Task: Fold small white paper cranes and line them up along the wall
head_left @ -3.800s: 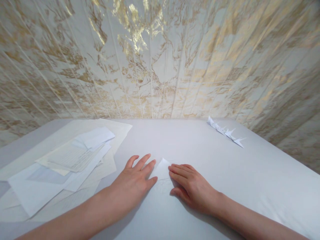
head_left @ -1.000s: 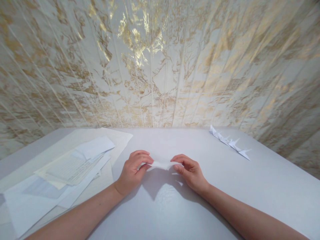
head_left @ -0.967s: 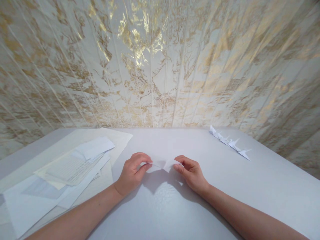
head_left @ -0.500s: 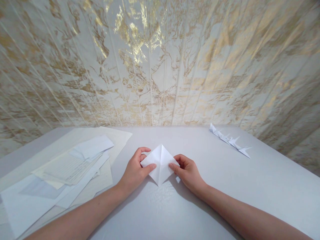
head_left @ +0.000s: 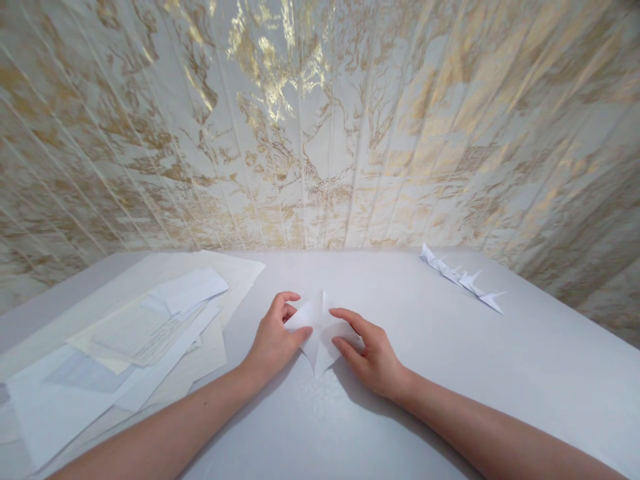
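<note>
left hand (head_left: 273,339) still pinches folded white paper (head_left: 309,317), lower centre of frame. right hand (head_left: 374,353) has loosened off its corner, thumb and index now wide. tabletop (head_left: 390,287) spans to folded paper cranes (head_left: 470,283) at right, edge slanting past them.

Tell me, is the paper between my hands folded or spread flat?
Folded: the paper shows a crease down its middle and separate flaps at its lower end, with the left hand pinching one side.
</note>
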{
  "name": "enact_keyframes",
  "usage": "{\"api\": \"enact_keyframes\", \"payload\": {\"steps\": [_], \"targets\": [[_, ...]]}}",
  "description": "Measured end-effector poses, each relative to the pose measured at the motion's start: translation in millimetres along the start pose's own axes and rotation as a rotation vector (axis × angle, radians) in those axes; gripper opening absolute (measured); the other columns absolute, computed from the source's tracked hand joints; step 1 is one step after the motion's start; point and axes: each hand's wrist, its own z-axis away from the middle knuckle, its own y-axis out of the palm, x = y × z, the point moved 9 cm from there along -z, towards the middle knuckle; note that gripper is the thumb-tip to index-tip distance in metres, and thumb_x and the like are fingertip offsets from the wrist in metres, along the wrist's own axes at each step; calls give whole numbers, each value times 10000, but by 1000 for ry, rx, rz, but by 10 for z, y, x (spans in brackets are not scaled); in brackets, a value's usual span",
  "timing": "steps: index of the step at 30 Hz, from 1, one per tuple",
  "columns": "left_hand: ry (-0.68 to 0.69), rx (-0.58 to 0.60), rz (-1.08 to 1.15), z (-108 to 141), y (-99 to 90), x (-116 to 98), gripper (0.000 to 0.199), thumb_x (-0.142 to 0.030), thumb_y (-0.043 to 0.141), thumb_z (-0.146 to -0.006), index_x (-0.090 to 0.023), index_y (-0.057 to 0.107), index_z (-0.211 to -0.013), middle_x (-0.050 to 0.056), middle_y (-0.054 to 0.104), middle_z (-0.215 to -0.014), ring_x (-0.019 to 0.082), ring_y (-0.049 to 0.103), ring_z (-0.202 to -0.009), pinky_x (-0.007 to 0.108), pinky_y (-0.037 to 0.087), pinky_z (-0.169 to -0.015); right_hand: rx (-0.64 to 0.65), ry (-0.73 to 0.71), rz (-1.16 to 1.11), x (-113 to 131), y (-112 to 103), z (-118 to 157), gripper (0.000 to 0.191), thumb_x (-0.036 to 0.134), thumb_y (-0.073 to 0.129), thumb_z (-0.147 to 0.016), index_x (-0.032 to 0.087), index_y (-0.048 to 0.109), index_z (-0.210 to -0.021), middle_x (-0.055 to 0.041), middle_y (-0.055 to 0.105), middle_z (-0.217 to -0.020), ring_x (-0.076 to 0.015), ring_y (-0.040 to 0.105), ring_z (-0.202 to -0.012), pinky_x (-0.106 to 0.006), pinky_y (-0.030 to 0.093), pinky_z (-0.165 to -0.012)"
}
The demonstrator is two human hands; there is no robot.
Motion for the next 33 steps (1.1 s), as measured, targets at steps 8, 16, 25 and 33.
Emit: {"api": "enact_keyframes", "payload": {"steps": [8,16,25,33], "targets": [[52,161,84,51,105,-115,494,-169,544,-673,-179,530,-1166,40,621,-1047,149,577,-776,237,459,-680,-57,191,-64,-261,-31,-41,214,168,572,-725,212,635,-925,-45,633,-845,-168,567,-726,-273,446,-617],[-27,375,18,50,199,-124,694,-88,544,-636,-208,391,-1301,-4,626,-799,88,527,-559,186,406,-518,-20,48,-241,-142,-95,-102,173,206,613,-736,243,675,-893,-64,530,-1072,-173,536,-909,-277,454,-705],[-107,258,316,18,145,-71,829,-210,637,-641,-240,238,-1367,36,591,-957,88,556,-632,216,447,-596,-167,218,-196,-329,-191,-99,137,186,598,-693,186,665,-812,-29,582,-746,-136,504,-632,-257,407,-560],[22,121,-78,39,62,-120,286,-160,595,-643,-194,691,-911,24,679,-904,144,589,-681,241,463,-630,-181,265,-83,-348,-181,-39,158,196,586,-699,165,646,-842,-46,636,-760,-138,533,-593,-258,434,-545]]}}
